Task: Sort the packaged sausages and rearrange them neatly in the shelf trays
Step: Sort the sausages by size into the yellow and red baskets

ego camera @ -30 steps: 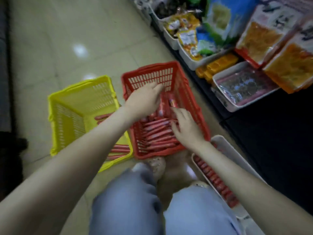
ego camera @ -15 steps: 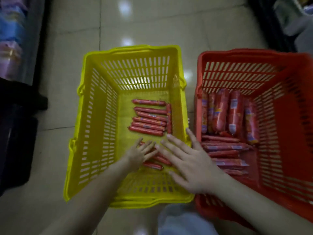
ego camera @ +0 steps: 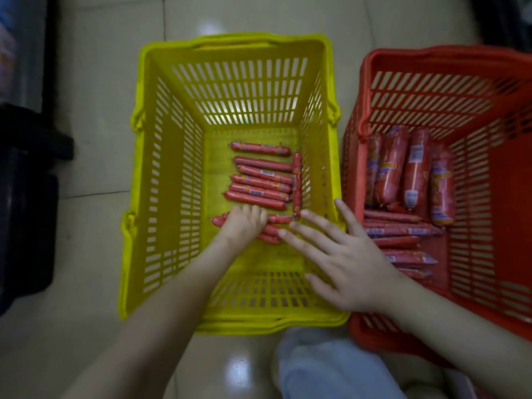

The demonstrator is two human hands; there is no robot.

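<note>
A yellow basket and a red basket stand side by side on the tiled floor, the yellow one on the left, their sides almost touching. In the yellow basket, a row of thin sausages lies crosswise on the bottom, one beside the next, and a single sausage lies lengthwise against their right ends. Just nearer, a few more, the near sausages, lie crosswise under the left grip, which is deep in the basket with its fingers bent down over them; it seems to clasp them, though the hand hides the contact. The right grip is released, its fingers straight and spread and holding nothing. It hovers above the yellow basket's near right corner, the fingertips pointing left toward the near sausages and the little finger lying over the rim between the two baskets. In the red basket, thick sausages lie lengthwise at the far end, and thin packs are stacked crosswise nearer. A knee in pale cloth shows at the near edge, below the baskets.
</note>
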